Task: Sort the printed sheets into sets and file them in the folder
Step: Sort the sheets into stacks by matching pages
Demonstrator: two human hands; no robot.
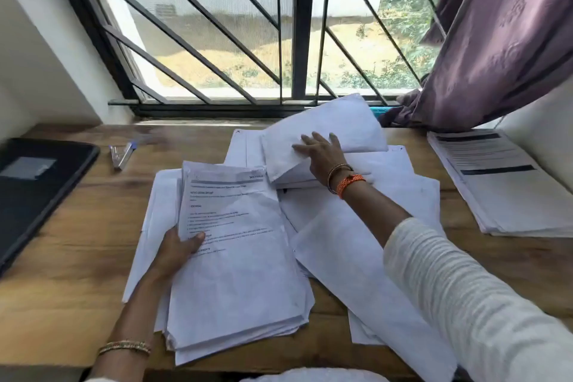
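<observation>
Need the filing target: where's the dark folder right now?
In the head view, the dark folder lies flat at the table's far left edge, left of the pens and well clear of the left hand.

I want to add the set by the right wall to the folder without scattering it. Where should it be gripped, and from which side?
Grip the stapled-looking stack by its long left edge, coming from the desk's middle. That edge faces open wooden desk, while the far side lies close to the wall and the curtain hangs over its top end. It lies flat, so slide fingers underneath and pinch the whole thickness.
</observation>
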